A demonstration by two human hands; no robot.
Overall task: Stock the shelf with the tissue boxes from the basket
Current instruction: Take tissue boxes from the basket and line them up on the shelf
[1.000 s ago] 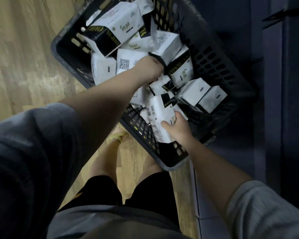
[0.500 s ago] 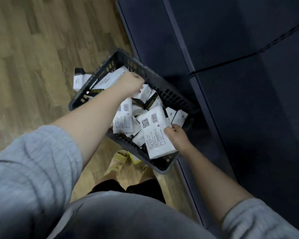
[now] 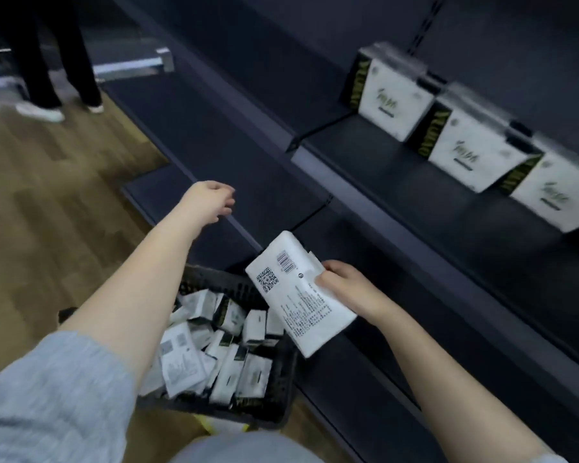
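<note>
- Holding one tissue pack (image 3: 301, 292) above the basket (image 3: 281, 406), the right hand (image 3: 345, 289) grips it.
- Left hand (image 3: 211, 200) loose, empty.
- Three packs (image 3: 475, 152) on the shelf (image 3: 381, 168) (many remain).

A white tissue pack (image 3: 301, 292), barcode side up, is held above the dark basket (image 3: 281, 389) of packs. Three more packs (image 3: 475, 148) stand on the shelf (image 3: 381, 168).

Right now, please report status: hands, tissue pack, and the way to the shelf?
Right hand grips one tissue pack. Left hand open, holds nothing. Shelf carries three packs; nothing blocks it.
</note>
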